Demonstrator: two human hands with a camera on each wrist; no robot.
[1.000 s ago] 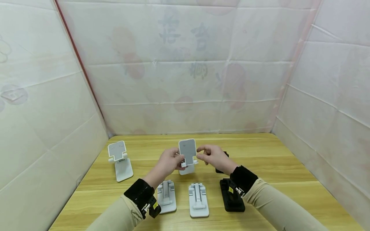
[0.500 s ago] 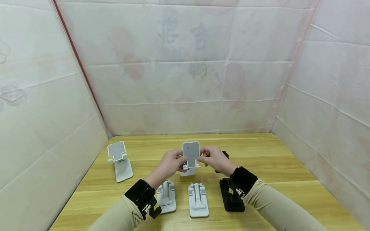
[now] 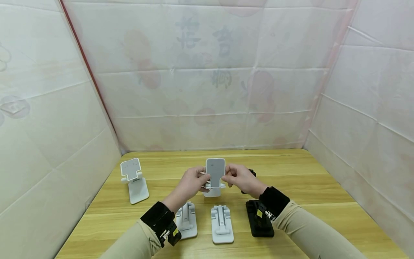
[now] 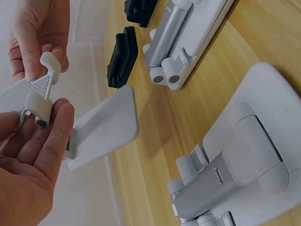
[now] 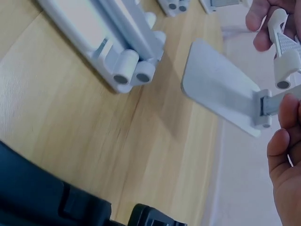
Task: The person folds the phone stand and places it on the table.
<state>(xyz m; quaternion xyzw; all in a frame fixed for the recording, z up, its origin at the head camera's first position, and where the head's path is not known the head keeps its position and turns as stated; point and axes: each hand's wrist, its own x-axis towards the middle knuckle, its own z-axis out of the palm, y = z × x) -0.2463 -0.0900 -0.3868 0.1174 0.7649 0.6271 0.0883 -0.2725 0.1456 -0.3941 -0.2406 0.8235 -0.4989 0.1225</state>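
Between my hands, in the head view, is a white phone stand [image 3: 215, 171] with a grey padded plate facing me. My left hand [image 3: 192, 182] holds the plate's lower left side, thumb in front and fingers behind. At the right edge, my right hand [image 3: 242, 178] pinches the plate between thumb and fingers. The left wrist view shows the stand's flat white base [image 4: 110, 127] unfolded and raised off the table. In the right wrist view, the arm joins the base [image 5: 216, 84] at a hinge, and my right hand's fingers [image 5: 288, 113] partly hide the arm.
An unfolded white stand [image 3: 138, 190] stands at the left. Two folded white stands [image 3: 186, 223], [image 3: 222, 230] and a folded black stand [image 3: 260, 226] lie in front on the wooden table [image 3: 291, 230]. Another black stand [image 3: 253, 173] is partly behind my right hand. Pale cloth walls [image 3: 210, 136] surround the table.
The held stand has shifted slightly right and its plate has turned to face me more squarely. My right hand, apart from the plate at first, now pinches its right edge.
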